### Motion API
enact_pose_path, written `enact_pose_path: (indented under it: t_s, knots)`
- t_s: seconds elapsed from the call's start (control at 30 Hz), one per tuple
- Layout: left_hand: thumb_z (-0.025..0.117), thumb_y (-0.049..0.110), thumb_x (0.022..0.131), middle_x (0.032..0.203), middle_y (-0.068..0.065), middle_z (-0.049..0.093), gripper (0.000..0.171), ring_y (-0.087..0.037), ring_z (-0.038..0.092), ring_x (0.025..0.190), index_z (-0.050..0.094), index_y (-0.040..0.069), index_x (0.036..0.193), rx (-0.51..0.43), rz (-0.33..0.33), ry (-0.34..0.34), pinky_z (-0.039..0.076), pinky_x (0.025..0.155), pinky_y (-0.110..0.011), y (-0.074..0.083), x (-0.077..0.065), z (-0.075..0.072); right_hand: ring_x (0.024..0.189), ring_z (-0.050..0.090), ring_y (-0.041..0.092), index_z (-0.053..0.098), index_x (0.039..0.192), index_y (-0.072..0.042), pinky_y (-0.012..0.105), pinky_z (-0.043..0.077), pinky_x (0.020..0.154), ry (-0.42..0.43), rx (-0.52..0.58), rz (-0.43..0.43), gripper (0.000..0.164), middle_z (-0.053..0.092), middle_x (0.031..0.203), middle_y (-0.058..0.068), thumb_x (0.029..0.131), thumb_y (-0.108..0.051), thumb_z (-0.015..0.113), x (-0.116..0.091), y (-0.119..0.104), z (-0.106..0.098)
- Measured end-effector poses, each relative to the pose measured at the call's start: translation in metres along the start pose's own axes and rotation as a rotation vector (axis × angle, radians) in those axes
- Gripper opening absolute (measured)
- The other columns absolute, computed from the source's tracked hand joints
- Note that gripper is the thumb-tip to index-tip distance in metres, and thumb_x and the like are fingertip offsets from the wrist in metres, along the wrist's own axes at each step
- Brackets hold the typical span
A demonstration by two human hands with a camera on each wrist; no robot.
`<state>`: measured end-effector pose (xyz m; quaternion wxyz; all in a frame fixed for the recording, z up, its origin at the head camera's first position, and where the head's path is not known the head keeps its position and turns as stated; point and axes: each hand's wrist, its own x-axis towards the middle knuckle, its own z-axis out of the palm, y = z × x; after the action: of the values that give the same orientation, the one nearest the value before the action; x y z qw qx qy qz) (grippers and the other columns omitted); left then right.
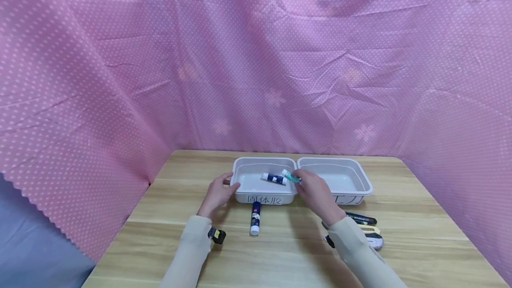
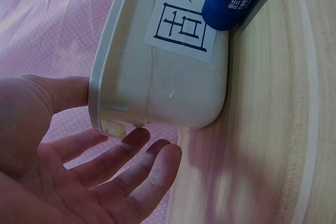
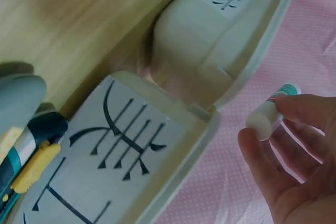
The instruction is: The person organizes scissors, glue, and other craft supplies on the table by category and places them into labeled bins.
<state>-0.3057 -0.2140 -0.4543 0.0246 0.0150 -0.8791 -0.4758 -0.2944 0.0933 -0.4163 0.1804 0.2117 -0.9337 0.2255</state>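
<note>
Pinching tilted white-capped teal glue stick point(image 3: 270, 109) in right hand point(image 1: 317, 191), above open-topped left tub point(image 1: 251, 185), near navy glue stick point(image 1: 274, 179) and rim abutting right tub point(image 1: 340, 183); holding left tub's outer rim with left hand point(image 1: 218, 193).

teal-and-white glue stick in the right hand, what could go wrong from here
The right hand pinches the teal-and-white glue stick near where the trays meet, so it could slip into the right tray.
If let go over the left tray, it might knock the blue glue stick lying inside.
The left hand holds that tray's end; a tug might roll the other blue glue stick in front.
</note>
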Motion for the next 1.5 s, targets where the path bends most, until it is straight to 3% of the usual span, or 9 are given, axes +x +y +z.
enact_pose_path:
  t_s: [0.43, 0.8, 1.5]
  knots:
    - [0.067, 0.027, 0.1, 0.131, -0.024, 0.062, 0.06, -0.03, 0.067, 0.105, 0.046, 0.005, 0.152, -0.011, 0.01, -0.001, 0.062, 0.083, -0.038, 0.0, 0.001, 0.0, 0.095, 0.069, 0.023, 0.071, 0.115, -0.008, 0.038, 0.061, 0.083, -0.025, 0.021, 0.02, 0.027, 0.073, 0.106, 0.007, 0.09, 0.0, 0.075, 0.009, 0.005, 0.014]
    - [0.066, 0.03, 0.1, 0.134, -0.022, 0.061, 0.061, -0.031, 0.065, 0.111, 0.045, 0.008, 0.153, -0.012, -0.013, -0.004, 0.061, 0.088, -0.04, 0.001, 0.001, 0.001, 0.101, 0.069, 0.022, 0.071, 0.117, -0.01, 0.038, 0.06, 0.089, -0.052, 0.037, 0.029, 0.024, 0.074, 0.111, 0.007, 0.093, -0.003, 0.072, 0.016, 0.0, 0.02]
    - [0.066, 0.029, 0.1, 0.133, -0.022, 0.062, 0.061, -0.031, 0.065, 0.109, 0.045, 0.008, 0.153, -0.014, -0.022, 0.0, 0.061, 0.088, -0.04, 0.002, 0.002, 0.003, 0.093, 0.069, 0.018, 0.069, 0.114, -0.013, 0.036, 0.061, 0.084, -0.069, 0.064, 0.014, 0.026, 0.075, 0.105, 0.003, 0.09, -0.002, 0.074, 0.027, -0.004, 0.031]
